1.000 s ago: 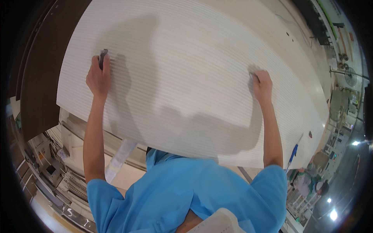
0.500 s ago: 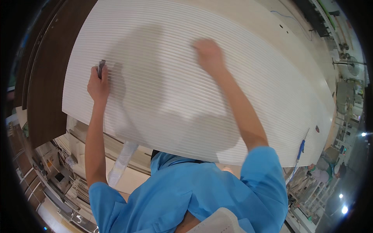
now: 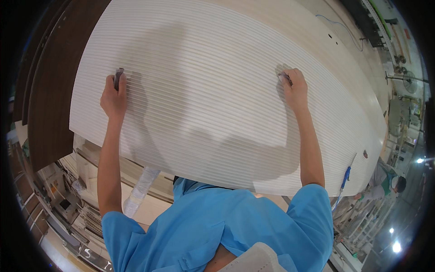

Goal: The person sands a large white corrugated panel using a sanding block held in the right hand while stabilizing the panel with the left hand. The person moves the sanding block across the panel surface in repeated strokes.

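A large white panel (image 3: 217, 113) with fine parallel grooves lies in front of me. My left hand (image 3: 113, 99) is closed around a small dark grey piece (image 3: 118, 79), held upright over the panel's left part. Farther right, my right hand (image 3: 297, 88) pinches a small dark flat piece (image 3: 286, 79) at the grooved surface. The fingers partly cover both pieces, so their exact kind does not show. Shadows of my arms and head fall across the grooves.
A blue-handled air blow gun (image 3: 346, 176) with a thin nozzle lies at the panel's right end, near a small dark reddish item (image 3: 365, 154). Dark brown boards (image 3: 56, 99) stand along the left. A co-worker (image 3: 385, 181) is beyond the right end.
My right hand has moved right and a little nearer to me across the panel, and the piece in it now shows. My left hand has hardly moved.
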The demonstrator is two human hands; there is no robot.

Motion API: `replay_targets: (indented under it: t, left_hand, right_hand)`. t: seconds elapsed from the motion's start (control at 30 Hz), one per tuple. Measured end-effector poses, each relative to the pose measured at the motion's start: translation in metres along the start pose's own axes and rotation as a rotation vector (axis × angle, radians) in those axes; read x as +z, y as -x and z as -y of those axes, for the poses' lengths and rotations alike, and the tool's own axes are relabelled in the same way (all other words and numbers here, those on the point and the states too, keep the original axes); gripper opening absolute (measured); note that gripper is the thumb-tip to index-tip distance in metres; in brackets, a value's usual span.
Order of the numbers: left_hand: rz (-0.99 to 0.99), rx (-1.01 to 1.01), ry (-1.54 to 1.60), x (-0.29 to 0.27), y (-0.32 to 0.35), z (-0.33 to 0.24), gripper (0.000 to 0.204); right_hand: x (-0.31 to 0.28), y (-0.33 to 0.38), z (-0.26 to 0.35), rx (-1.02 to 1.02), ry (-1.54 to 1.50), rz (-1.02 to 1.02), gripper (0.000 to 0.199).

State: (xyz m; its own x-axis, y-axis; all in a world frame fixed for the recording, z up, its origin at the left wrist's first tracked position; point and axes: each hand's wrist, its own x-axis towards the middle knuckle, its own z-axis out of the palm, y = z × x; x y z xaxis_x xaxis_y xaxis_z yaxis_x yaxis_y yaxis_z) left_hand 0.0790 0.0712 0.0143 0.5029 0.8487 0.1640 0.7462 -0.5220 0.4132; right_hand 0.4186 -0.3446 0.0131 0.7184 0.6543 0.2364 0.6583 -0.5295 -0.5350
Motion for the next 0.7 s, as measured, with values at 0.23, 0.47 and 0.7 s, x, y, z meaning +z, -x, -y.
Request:
replay_targets:
  t: [0.23,0.47,0.7]
  left_hand:
    - [-0.037,0.038,-0.039,0.005,0.001,0.005,0.038]
    - [-0.013,0.014,-0.062,0.0,-0.003,0.002,0.036]
    - [-0.033,0.026,0.002,-0.001,0.003,0.002,0.035]
  right_hand:
    - [0.048,-0.039,0.032,-0.206,0.025,-0.009,0.013]
    - [0.221,-0.167,0.214,-0.377,-0.04,0.024,0.018]
    - [0.121,-0.084,0.073,-0.393,0.051,-0.003,0.02]
